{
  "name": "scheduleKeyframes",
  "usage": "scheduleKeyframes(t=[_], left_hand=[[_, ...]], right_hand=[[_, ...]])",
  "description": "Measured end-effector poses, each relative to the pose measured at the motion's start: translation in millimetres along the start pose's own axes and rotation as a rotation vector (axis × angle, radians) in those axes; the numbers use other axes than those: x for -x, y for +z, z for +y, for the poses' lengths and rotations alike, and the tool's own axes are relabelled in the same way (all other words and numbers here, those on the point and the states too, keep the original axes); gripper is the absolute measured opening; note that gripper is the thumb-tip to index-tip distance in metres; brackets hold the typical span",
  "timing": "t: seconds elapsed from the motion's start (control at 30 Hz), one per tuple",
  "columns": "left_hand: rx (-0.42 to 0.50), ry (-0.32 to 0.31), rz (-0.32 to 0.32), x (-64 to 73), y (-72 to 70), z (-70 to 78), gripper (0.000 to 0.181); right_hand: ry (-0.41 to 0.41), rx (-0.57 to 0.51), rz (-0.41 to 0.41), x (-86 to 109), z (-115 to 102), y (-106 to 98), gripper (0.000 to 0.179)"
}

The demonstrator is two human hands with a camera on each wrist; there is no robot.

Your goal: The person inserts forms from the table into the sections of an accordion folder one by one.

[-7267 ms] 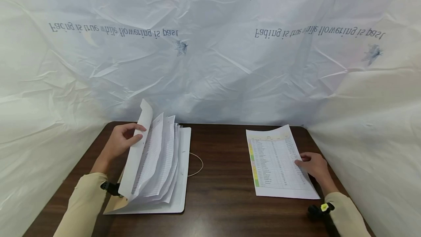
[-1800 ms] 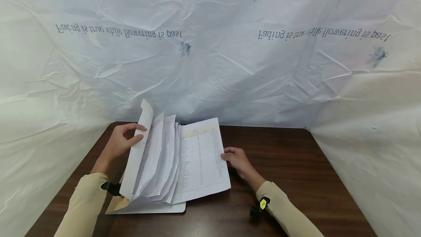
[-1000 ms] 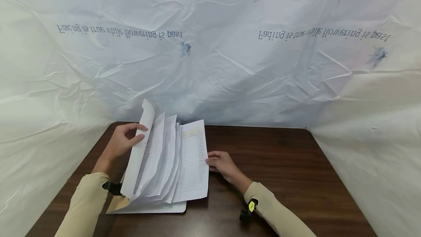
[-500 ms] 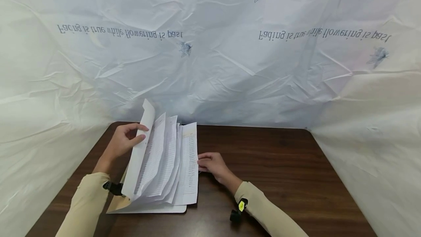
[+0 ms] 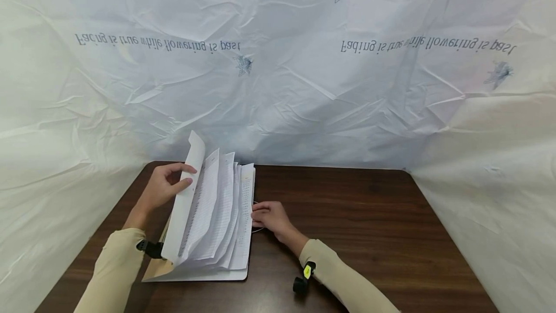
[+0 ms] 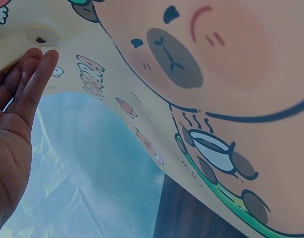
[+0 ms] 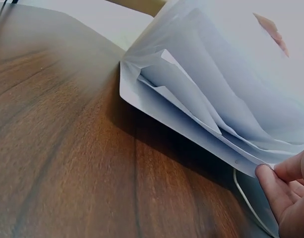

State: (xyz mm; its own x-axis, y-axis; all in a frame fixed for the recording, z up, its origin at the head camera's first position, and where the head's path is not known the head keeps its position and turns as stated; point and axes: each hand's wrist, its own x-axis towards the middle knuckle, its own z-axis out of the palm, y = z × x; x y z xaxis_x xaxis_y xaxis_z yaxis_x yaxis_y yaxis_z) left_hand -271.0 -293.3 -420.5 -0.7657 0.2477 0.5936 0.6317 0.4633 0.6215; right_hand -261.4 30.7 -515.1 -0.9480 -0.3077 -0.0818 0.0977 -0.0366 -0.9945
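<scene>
A document folder (image 5: 184, 211) lies at the left of the table, its white cover raised and several printed sheets (image 5: 204, 206) fanned out inside. My left hand (image 5: 161, 185) holds the cover's edge up. In the left wrist view, the outside of the cover (image 6: 226, 64) shows a cartoon bear, with my left hand (image 6: 15, 139) at its far edge. A printed sheet (image 5: 245, 206) lies in the folder along its right side. My right hand (image 5: 272, 217) pinches this sheet's right edge. In the right wrist view, the thumb and fingers of my right hand (image 7: 288, 191) are at the folder's edge.
A thin cord loop (image 7: 247, 201) sticks out from the folder's right edge. The dark wooden table (image 5: 347, 235) extends to the right. White printed sheeting (image 5: 295, 95) hangs behind the table and at both sides.
My right hand has brought the printed sheet from the table's right side leftward into the folder, so less of it shows. My left hand has kept the cover raised, almost still.
</scene>
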Motion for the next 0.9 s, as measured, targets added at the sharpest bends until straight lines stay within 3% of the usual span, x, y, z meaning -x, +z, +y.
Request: scheduleKeyframes(t=[0.47,0.77,0.9], left_hand=[[-0.01,-0.002,-0.011,-0.9,0.3,-0.9,0.024],[0.028,0.01,-0.02,-3.7,-1.9,36.2,0.02],[0.028,0.004,-0.026,-3.6,-2.7,40.6,0.02]], right_hand=[[-0.016,0.044,-0.014,-4.2,-3.1,12.6,0.019],[0.001,0.092,-0.007,-9.6,-4.6,21.3,0.017],[0.018,0.095,0.0,-10.8,-4.9,22.9,0.017]])
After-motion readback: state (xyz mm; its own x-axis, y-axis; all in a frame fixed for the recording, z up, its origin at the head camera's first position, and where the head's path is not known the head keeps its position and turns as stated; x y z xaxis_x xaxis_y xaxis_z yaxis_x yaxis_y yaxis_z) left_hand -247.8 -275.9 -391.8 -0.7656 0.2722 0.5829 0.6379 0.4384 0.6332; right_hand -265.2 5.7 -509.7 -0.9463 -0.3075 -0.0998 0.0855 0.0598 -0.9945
